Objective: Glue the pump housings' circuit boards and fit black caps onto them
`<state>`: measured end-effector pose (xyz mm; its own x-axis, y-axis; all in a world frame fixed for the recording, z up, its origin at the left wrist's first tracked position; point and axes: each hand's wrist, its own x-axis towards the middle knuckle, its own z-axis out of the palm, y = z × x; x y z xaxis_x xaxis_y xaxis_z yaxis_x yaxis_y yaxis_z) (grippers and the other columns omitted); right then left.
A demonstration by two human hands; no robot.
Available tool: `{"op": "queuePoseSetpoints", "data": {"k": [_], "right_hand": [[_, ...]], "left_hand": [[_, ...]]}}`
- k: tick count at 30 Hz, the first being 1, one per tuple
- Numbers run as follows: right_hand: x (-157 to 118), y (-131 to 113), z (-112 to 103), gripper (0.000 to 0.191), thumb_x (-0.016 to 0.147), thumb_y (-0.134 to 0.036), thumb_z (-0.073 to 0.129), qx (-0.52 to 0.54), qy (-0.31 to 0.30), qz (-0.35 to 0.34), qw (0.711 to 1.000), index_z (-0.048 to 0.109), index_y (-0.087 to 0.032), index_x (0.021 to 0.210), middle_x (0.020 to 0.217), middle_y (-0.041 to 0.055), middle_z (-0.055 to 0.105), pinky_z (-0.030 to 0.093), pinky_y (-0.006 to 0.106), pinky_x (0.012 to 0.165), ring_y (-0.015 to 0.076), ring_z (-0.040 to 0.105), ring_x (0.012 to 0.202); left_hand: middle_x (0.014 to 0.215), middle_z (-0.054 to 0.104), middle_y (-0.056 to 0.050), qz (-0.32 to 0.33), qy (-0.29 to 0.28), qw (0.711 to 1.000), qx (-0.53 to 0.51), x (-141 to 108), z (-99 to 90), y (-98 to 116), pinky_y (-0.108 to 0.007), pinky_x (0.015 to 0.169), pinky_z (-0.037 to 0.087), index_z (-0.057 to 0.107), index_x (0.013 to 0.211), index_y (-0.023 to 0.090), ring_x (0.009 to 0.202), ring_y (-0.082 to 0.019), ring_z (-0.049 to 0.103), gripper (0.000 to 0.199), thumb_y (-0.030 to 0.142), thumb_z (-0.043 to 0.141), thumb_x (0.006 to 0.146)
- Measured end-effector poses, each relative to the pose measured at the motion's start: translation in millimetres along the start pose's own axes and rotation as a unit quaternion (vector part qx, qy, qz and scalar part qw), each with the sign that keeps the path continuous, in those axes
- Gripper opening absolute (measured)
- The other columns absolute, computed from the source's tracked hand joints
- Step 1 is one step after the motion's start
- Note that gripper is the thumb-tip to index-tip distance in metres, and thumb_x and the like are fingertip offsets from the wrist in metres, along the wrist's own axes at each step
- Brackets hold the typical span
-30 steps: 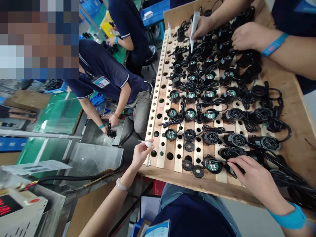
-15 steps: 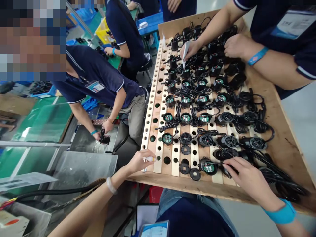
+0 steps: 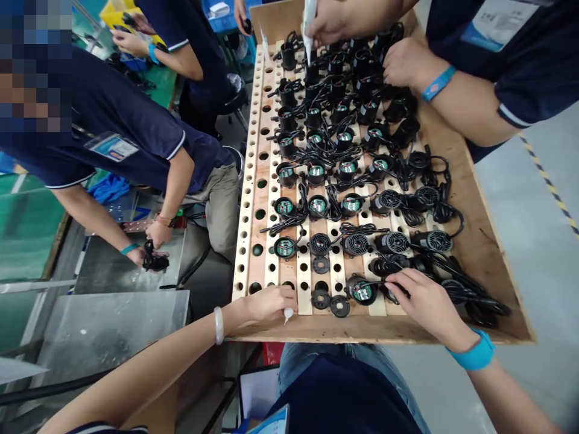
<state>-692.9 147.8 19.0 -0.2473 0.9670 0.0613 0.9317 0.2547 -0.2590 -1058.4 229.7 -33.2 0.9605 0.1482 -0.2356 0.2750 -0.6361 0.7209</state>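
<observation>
My left hand (image 3: 272,302) is closed over the near left side of the wooden tray. From its fingers a small white tube with a nozzle (image 3: 288,314) sticks out, the nozzle tilted down; most of the tube is hidden in my palm. My right hand (image 3: 418,298) pinches a black cable (image 3: 382,284) just right of a round black housing. That housing (image 3: 362,291) lies open, with a green circuit board inside. Between my hands lie two loose black discs, one disc (image 3: 321,299) left of the other disc (image 3: 339,306). A slotted black cover (image 3: 321,244) sits farther back.
The wooden tray (image 3: 493,241) has drilled slats and holds rows of black housings with coiled cables. Across it, a co-worker's hand (image 3: 332,24) holds a white nozzle tube (image 3: 310,24). At left, a seated co-worker handles a black part (image 3: 155,259) over a metal surface.
My left hand has moved right and down over the tray, and its nozzle now points downward. My right hand stays by the same housing. The camera view has shifted; the co-worker's white tube is raised higher.
</observation>
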Motion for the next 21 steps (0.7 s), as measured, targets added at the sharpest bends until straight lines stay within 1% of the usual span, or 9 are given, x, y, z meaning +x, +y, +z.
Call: {"op": "queuePoseSetpoints", "data": {"k": [2, 4, 5, 7, 9, 11, 14, 16, 21], "right_hand": [[-1, -1, 0, 0.021, 0.094, -0.028, 0.047, 0.004, -0.004, 0.005, 1.000, 0.064, -0.017, 0.087, 0.081, 0.0046, 0.064, 0.047, 0.030, 0.068, 0.0179, 0.061, 0.075], [-2, -1, 0, 0.021, 0.094, -0.027, 0.047, 0.007, -0.009, 0.014, 1.000, 0.064, -0.018, 0.088, 0.081, 0.0045, 0.064, 0.047, 0.030, 0.068, 0.0179, 0.061, 0.076], [-2, -1, 0, 0.021, 0.094, -0.027, 0.046, 0.008, -0.011, 0.017, 1.000, 0.064, -0.018, 0.088, 0.081, 0.0045, 0.064, 0.047, 0.030, 0.069, 0.0179, 0.061, 0.077], [-3, -1, 1, 0.022, 0.094, -0.027, 0.046, 0.008, -0.017, 0.024, 1.000, 0.064, -0.018, 0.089, 0.082, 0.0047, 0.064, 0.046, 0.030, 0.069, 0.0178, 0.060, 0.077], [-3, -1, 1, 0.022, 0.095, -0.026, 0.046, 0.008, -0.023, 0.028, 0.999, 0.064, -0.017, 0.089, 0.083, 0.0048, 0.064, 0.046, 0.030, 0.070, 0.0177, 0.060, 0.078], [-3, -1, 1, 0.021, 0.094, -0.026, 0.046, 0.012, -0.026, 0.031, 0.999, 0.065, -0.017, 0.089, 0.083, 0.0047, 0.063, 0.045, 0.030, 0.072, 0.0176, 0.059, 0.078], [-3, -1, 2, 0.020, 0.094, -0.025, 0.047, 0.021, -0.025, 0.035, 0.999, 0.065, -0.017, 0.089, 0.082, 0.0049, 0.063, 0.044, 0.030, 0.073, 0.0177, 0.058, 0.078], [-3, -1, 2, 0.019, 0.093, -0.024, 0.048, 0.026, -0.023, 0.037, 0.999, 0.064, -0.017, 0.087, 0.082, 0.0049, 0.062, 0.044, 0.030, 0.074, 0.0177, 0.058, 0.078], [-4, -1, 2, 0.018, 0.093, -0.023, 0.049, 0.032, -0.014, 0.038, 0.999, 0.063, -0.017, 0.085, 0.080, 0.0045, 0.061, 0.043, 0.030, 0.074, 0.0177, 0.057, 0.078]], "left_hand": [[0.088, 0.065, -0.005, 0.002, -0.002, 1.000, 0.008, 1, -3.7, 2, -0.028, 0.077, 0.047, 0.063, 0.087, 0.020, 0.086, -0.019, 0.060, 0.023, 0.003, 0.049, 0.080], [0.093, 0.065, -0.006, -0.006, 0.016, 1.000, 0.014, 6, -10.0, 6, -0.029, 0.077, 0.048, 0.063, 0.092, 0.019, 0.088, -0.020, 0.061, 0.020, 0.007, 0.051, 0.082], [0.096, 0.066, -0.007, -0.015, 0.038, 0.999, 0.014, 12, -13.2, 10, -0.029, 0.078, 0.049, 0.062, 0.096, 0.019, 0.090, -0.020, 0.062, 0.018, 0.010, 0.052, 0.084], [0.100, 0.066, -0.006, -0.043, 0.104, 0.994, 0.013, 29, -17.7, 18, -0.028, 0.080, 0.050, 0.061, 0.102, 0.019, 0.092, -0.018, 0.063, 0.017, 0.016, 0.052, 0.088], [0.101, 0.067, -0.004, -0.083, 0.174, 0.981, 0.021, 54, -18.8, 26, -0.028, 0.080, 0.051, 0.060, 0.104, 0.020, 0.092, -0.017, 0.064, 0.017, 0.018, 0.051, 0.089], [0.102, 0.067, -0.004, -0.124, 0.222, 0.966, 0.046, 82, -17.3, 31, -0.027, 0.078, 0.053, 0.059, 0.105, 0.020, 0.090, -0.017, 0.066, 0.018, 0.017, 0.051, 0.089], [0.105, 0.067, -0.007, -0.152, 0.243, 0.956, 0.069, 117, -14.3, 32, -0.030, 0.078, 0.055, 0.058, 0.110, 0.018, 0.093, -0.019, 0.066, 0.022, 0.016, 0.050, 0.089], [0.104, 0.068, -0.008, -0.163, 0.248, 0.952, 0.076, 130, -13.3, 28, -0.032, 0.078, 0.056, 0.058, 0.111, 0.017, 0.093, -0.021, 0.067, 0.023, 0.016, 0.051, 0.089], [0.105, 0.069, -0.009, -0.199, 0.277, 0.937, 0.082, 138, -9.1, 19, -0.034, 0.080, 0.056, 0.060, 0.110, 0.017, 0.094, -0.022, 0.068, 0.026, 0.016, 0.060, 0.085]]}}
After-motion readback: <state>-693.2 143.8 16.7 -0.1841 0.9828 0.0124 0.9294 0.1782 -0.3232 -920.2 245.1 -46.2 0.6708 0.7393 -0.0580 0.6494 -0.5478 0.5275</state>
